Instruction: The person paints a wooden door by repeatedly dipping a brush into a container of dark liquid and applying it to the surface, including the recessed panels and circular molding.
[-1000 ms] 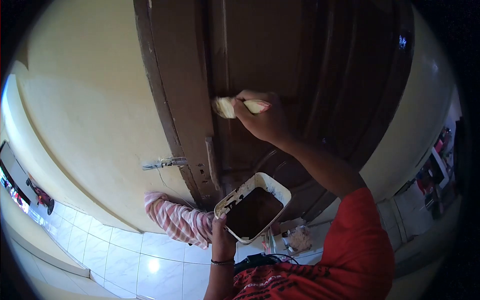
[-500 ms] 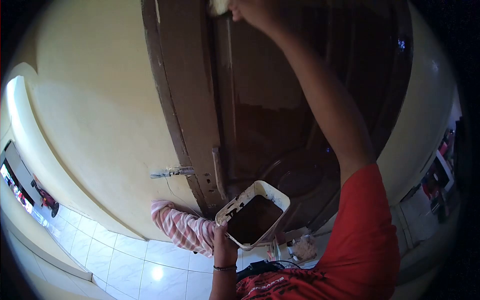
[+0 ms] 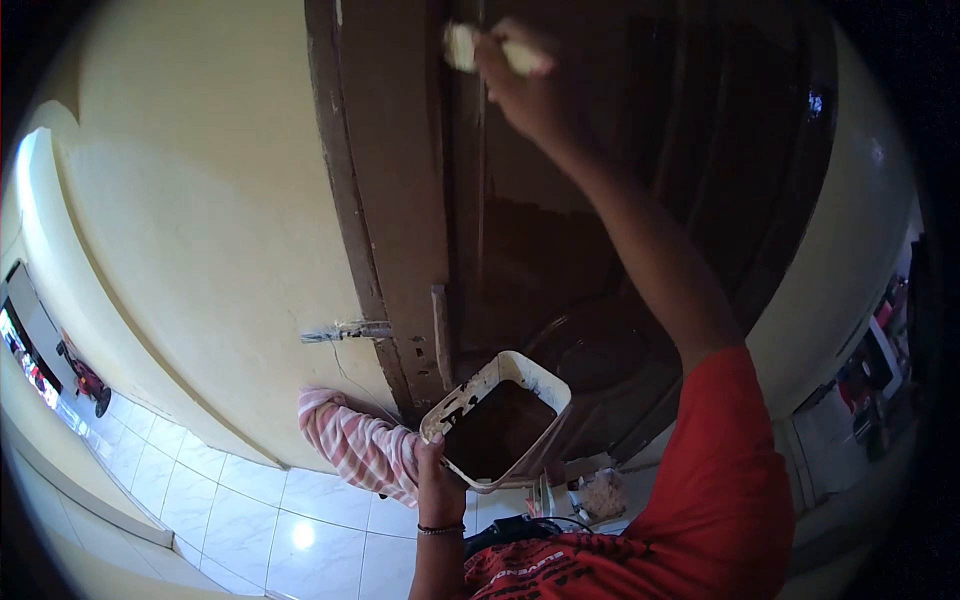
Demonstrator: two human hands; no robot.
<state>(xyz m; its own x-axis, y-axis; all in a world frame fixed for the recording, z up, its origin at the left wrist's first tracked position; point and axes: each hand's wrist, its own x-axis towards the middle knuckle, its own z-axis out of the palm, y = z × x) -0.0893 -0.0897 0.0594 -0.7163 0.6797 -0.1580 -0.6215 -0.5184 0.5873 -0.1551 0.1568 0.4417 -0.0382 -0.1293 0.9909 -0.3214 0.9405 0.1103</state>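
Observation:
My right hand [image 3: 520, 80] is raised at the upper middle, its fingers closed round a pale brush [image 3: 462, 47] whose end is near the dark brown door [image 3: 560, 150]. The brush is a little blurred. Low in the view, my left hand [image 3: 438, 480] grips the near left rim of a white rectangular tub [image 3: 548, 378]. Dark brown liquid lies in the tub, and dark smears mark its inner wall. The door surface looks glossy in places.
A brown door frame [image 3: 345, 150] borders a cream wall [image 3: 210, 220]. Beside my left hand hangs a pink-striped cloth [image 3: 355, 440]. A metal latch [image 3: 345, 332] juts out at the frame. White tiles [image 3: 320, 495] cover the floor.
My right hand and the brush have moved down and slightly right. The tub in my left hand has shifted slightly left and up.

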